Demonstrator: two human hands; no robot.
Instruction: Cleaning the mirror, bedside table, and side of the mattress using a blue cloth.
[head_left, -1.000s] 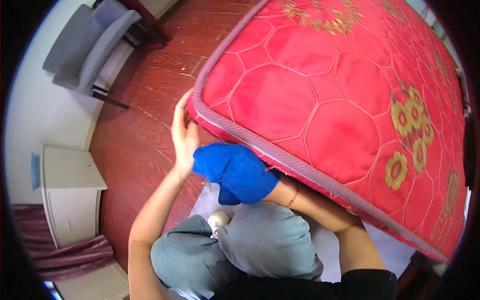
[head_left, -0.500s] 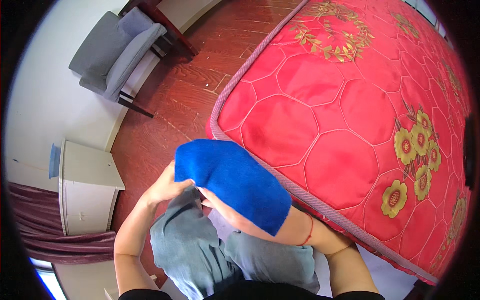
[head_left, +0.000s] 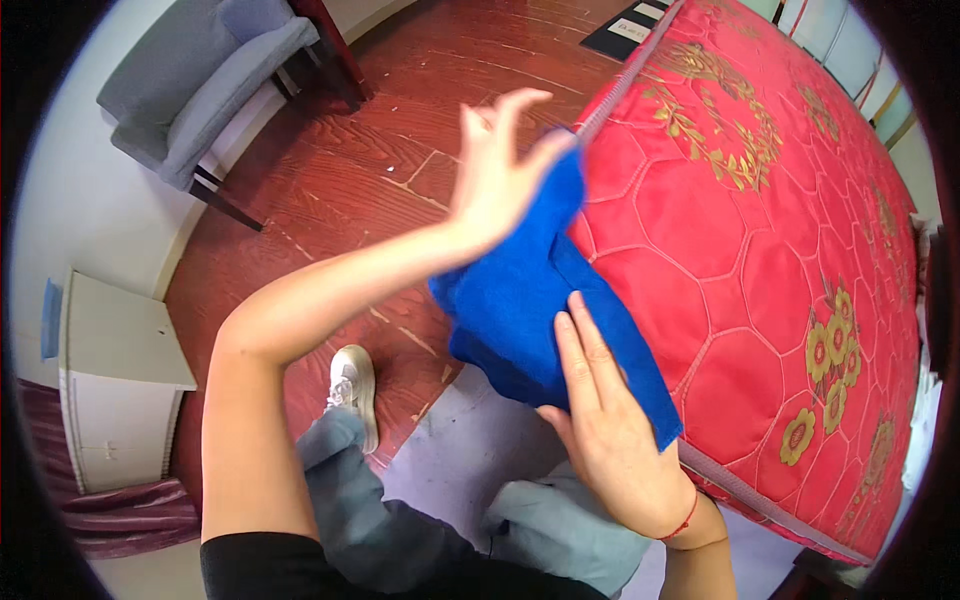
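Observation:
A blue cloth (head_left: 510,320) lies along the near edge of the red quilted bedspread (head_left: 660,280), its upper end drawn up into a narrow fold. My left hand (head_left: 495,170) is raised at that upper end, slightly blurred, with its fingers spread and the thumb against the cloth. Whether the thumb pinches the fabric is not clear. Flat on the lower part of the cloth rests my right hand (head_left: 605,430), two fingers stretched out along it and the thumb apart. A thin red string circles the right wrist.
A grey armchair (head_left: 210,80) stands against the wall at the far left. Nearer on that side is a white cabinet (head_left: 120,385) beside a purple curtain (head_left: 130,515). My white shoe (head_left: 352,385) is on the red wood floor (head_left: 400,215). A dark flat item (head_left: 610,40) lies by the bed's far end.
My left hand has moved up and away, fingers opening out, along with the cloth's upper end. My right hand has come from beneath the cloth to lie on top of it.

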